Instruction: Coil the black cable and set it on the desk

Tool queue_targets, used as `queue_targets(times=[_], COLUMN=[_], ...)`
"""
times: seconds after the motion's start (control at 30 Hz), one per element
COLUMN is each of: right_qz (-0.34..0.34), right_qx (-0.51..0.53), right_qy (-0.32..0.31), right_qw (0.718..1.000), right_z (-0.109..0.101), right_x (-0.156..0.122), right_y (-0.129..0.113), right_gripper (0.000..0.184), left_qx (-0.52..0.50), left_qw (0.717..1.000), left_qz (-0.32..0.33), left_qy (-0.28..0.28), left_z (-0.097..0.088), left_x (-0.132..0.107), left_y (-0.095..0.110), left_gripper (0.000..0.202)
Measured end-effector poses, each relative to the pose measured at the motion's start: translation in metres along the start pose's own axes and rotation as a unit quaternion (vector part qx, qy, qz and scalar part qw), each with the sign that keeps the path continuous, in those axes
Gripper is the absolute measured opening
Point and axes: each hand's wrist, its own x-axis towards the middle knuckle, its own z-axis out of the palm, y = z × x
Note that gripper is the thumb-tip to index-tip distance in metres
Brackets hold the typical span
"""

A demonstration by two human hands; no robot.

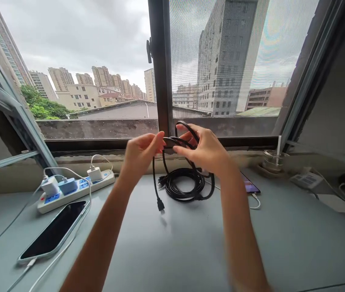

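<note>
A black cable [184, 184] lies partly coiled on the grey desk [190, 247] near the window. Both my hands hold its upper loops above the coil. My left hand [142, 152] pinches the loops at their left end, fingers closed. My right hand [205, 148] grips the loops from the right, fingers curled around them. One plug end [160, 204] of the cable dangles down just above the desk, below my left hand.
A white power strip [75, 187] with chargers sits at the left, with a phone [55, 231] on a white lead in front of it. A second phone [249, 185] lies behind my right wrist. A glass jar [272, 160] stands on the sill at right.
</note>
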Motion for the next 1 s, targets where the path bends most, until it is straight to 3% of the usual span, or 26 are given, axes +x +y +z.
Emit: queue_targets(times=[0.1,0.2,0.27,0.37,0.47,0.57,0.67,0.77,0.87,1.0], right_qz=[0.016,-0.016,-0.054,-0.083,-0.065,-0.036,-0.032,-0.051,-0.053,-0.019], right_qx=[0.017,0.084,0.120,0.130,0.161,0.187,0.193,0.198,0.187,0.207], right_qy=[0.026,0.031,0.025,0.029,0.035,-0.005,-0.039,-0.028,-0.033,-0.056], right_qw=[0.999,0.996,0.991,0.988,0.984,0.982,0.980,0.978,0.980,0.977], right_z=[-0.007,-0.013,-0.014,-0.013,-0.012,-0.011,-0.009,-0.005,0.001,0.006], right_x=[0.006,0.003,-0.001,-0.002,0.006,0.013,0.014,0.012,0.011,0.012], right_y=[0.011,0.007,-0.001,-0.004,0.008,0.021,0.022,0.014,0.009,0.009], right_gripper=[0.034,0.027,0.027,0.026,0.026,0.032,0.035,0.037,0.048,0.036], left_qx=[0.074,0.126,0.145,0.135,0.057,0.000,-0.020,-0.069,-0.142,-0.170], left_qw=[0.992,0.984,0.980,0.986,0.997,0.998,0.998,0.995,0.988,0.984], left_qz=[0.082,0.128,0.119,0.078,-0.001,-0.050,-0.066,-0.072,-0.059,-0.044], left_qy=[0.061,-0.009,-0.060,-0.059,-0.054,-0.023,-0.003,0.016,0.020,0.032], left_z=[-0.012,-0.013,-0.008,-0.001,-0.004,-0.013,-0.020,-0.018,-0.008,0.008], left_x=[-0.002,-0.004,-0.003,-0.001,0.002,0.003,0.004,0.004,0.003,0.002], left_y=[0.006,0.008,0.004,-0.003,-0.006,-0.004,-0.002,-0.004,-0.007,-0.012], left_gripper=[0.026,0.046,0.045,0.024,0.041,0.043,0.043,0.041,0.039,0.039])
